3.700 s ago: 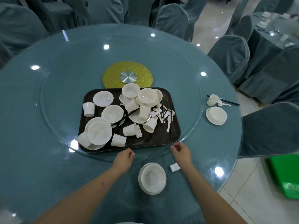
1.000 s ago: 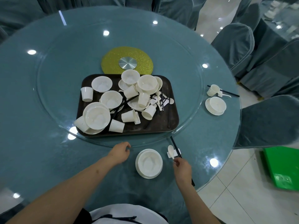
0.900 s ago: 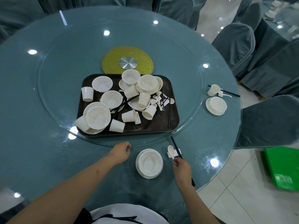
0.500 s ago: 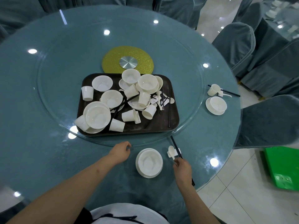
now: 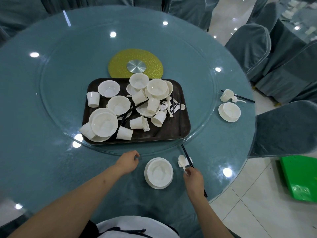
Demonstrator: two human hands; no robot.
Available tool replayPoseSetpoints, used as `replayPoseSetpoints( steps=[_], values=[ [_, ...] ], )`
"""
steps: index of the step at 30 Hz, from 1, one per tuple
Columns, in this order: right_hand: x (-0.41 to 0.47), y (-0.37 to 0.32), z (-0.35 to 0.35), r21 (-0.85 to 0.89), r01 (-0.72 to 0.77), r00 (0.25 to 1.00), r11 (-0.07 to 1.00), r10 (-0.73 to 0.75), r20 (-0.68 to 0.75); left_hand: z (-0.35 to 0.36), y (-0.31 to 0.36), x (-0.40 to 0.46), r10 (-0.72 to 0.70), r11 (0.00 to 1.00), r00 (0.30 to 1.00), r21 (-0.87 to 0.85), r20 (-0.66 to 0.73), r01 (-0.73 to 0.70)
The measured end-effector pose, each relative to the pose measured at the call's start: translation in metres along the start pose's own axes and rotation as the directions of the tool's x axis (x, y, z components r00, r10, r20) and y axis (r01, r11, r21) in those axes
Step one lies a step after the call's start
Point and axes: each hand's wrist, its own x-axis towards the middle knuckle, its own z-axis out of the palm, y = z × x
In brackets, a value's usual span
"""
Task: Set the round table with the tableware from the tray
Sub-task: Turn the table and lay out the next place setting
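A dark tray (image 5: 185, 117) on the glass turntable (image 5: 51, 93) holds several white bowls, cups, plates, spoons and black chopsticks. In front of me a white bowl on a plate (image 5: 158, 172) stands on the round table (image 5: 42, 169). To its right a white spoon (image 5: 181, 160) and black chopsticks (image 5: 187, 156) lie across a small white rest. My right hand (image 5: 194, 179) pinches the spoon's handle end beside the chopsticks. My left hand (image 5: 129, 161) rests with curled fingers at the turntable's near rim, holding nothing that I can see.
A finished place setting lies at the right edge: bowl on plate (image 5: 229, 111), cup (image 5: 226, 95), spoon and chopsticks. A gold disc (image 5: 118, 66) marks the turntable's centre. Covered chairs (image 5: 284, 127) ring the table. A green crate (image 5: 300, 177) sits on the floor at right.
Since 3.7 s ago a spoon and chopsticks came to lie on the rest right of the near bowl. Over the last second both hands have barely moved.
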Motion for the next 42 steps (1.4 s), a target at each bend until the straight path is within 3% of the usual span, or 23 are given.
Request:
replayPoseSetpoints(
  steps=[13, 21, 29, 42],
  values=[
    [0.014, -0.029, -0.016, 0.065, 0.070, 0.996, 0.995, -0.066, -0.068, -0.001, -0.001, 0.002, 0.027, 1.000, 0.999, 0.000, -0.032, -0.027],
    [0.040, -0.069, -0.018, 0.089, 0.206, 0.978, 0.974, -0.201, -0.058, -0.004, -0.004, 0.005, 0.055, 0.998, 0.991, -0.026, -0.119, -0.058],
    [0.075, -0.137, -0.013, 0.063, 0.340, 0.940, 0.939, -0.336, -0.065, -0.004, -0.014, 0.004, 0.022, 0.999, 0.996, -0.037, -0.083, -0.025],
    [0.126, -0.209, -0.007, -0.051, 0.302, 0.953, 0.952, -0.304, -0.017, -0.004, -0.020, 0.010, 0.028, 0.998, 0.999, -0.054, -0.029, -0.029]
  ],
)
